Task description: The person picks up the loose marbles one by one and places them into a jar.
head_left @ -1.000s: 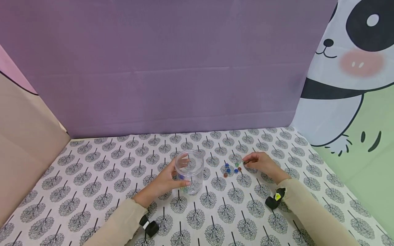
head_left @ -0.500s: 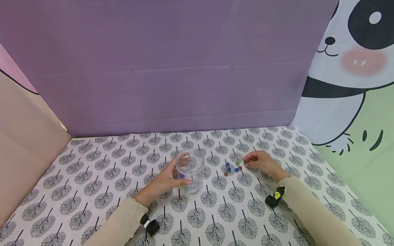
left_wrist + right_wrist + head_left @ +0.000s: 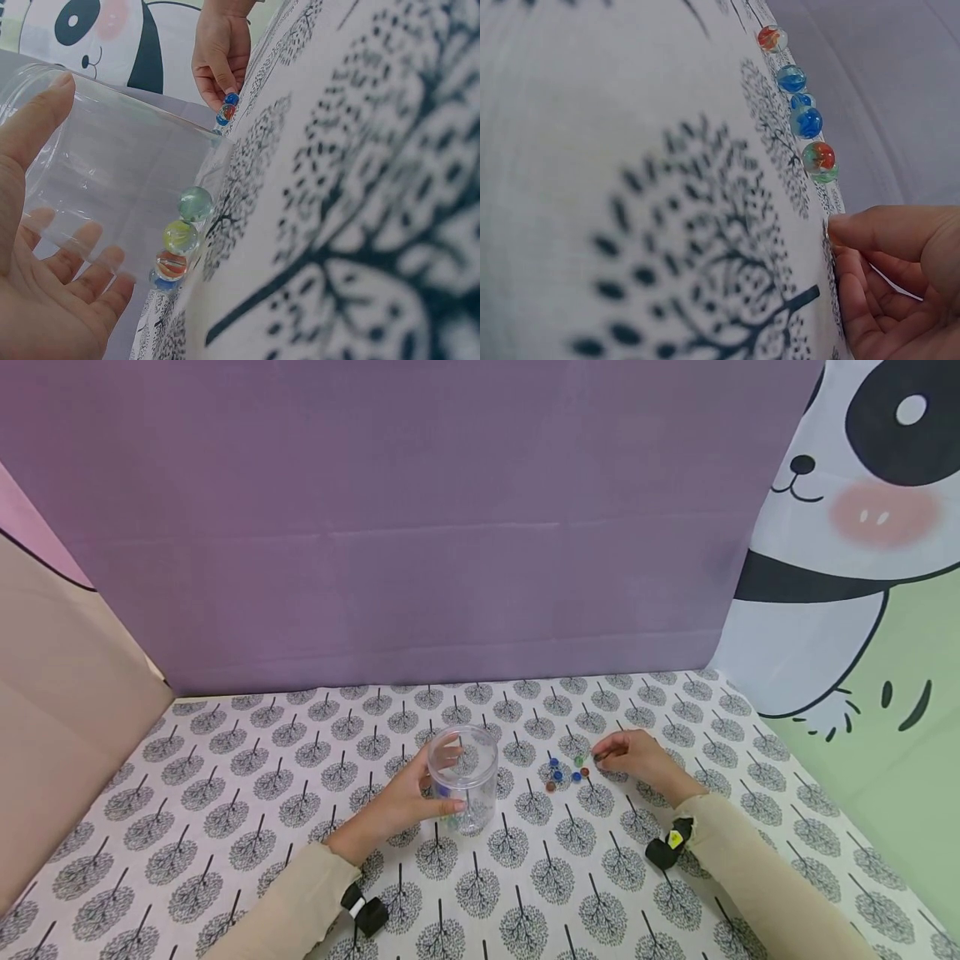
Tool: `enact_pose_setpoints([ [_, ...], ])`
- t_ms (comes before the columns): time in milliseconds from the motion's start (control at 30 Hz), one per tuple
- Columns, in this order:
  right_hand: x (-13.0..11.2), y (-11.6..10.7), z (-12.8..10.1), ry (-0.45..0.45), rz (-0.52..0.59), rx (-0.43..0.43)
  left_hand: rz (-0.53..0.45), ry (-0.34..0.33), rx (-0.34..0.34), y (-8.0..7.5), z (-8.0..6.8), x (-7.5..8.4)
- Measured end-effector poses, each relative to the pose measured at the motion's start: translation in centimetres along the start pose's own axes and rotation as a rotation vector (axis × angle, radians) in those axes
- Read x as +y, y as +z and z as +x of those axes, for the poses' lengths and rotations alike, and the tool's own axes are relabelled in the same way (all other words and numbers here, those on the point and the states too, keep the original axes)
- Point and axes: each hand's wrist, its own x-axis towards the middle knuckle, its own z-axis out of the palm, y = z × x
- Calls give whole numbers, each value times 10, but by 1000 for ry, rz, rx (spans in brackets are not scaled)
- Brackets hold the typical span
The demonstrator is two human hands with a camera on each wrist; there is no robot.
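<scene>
On the tree-printed cloth [image 3: 225, 793], seen from your head camera, your left hand [image 3: 405, 802] curls round a clear round jar [image 3: 462, 777], fingers behind, thumb in front; the jar stands upright and open-topped, with a few coloured marbles showing dimly at its bottom. To its right a small cluster of loose marbles [image 3: 566, 771], blue, green and reddish, lies on the cloth. Your right hand [image 3: 637, 760] rests just beside them, fingertips drawn together at the cluster's right edge; whether they pinch a marble cannot be told from here. A purple sheet [image 3: 420, 518] hangs behind.

Your left wrist view shows the jar's smooth, glossy plastic wall against your palm, fingers spread round it. Inside lie four glass marbles: pale green [image 3: 196, 203], yellow-green [image 3: 181, 236], orange-streaked [image 3: 172, 265] and a blue one half hidden.

Your right wrist view shows six round, glossy marbles in a line on the matte woven cloth: orange-red [image 3: 771, 37], three blue [image 3: 791, 78], a red-green one [image 3: 819, 156] and a pale green behind it. Your fingers [image 3: 885, 232] are curled, thumb to forefinger; nothing is visible between them.
</scene>
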Motion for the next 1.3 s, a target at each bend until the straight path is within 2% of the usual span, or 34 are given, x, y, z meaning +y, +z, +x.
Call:
enact_pose_setpoints([
  [233,1,1,-1,29,4,17,-3,-3,-6,1,0,-1],
  [433,3,1,-2,19,35,20,7,13,-2,1,0,-1],
  [600,2,-1,-3,9,20,27,12,19,-2,0,0,0],
  [900,3,-3,-2,3,33,23,5,-1,7,0,-2,3],
  [1300,-8,-1,-8,-13,41,11,-14,-26,14,1,-1,4],
])
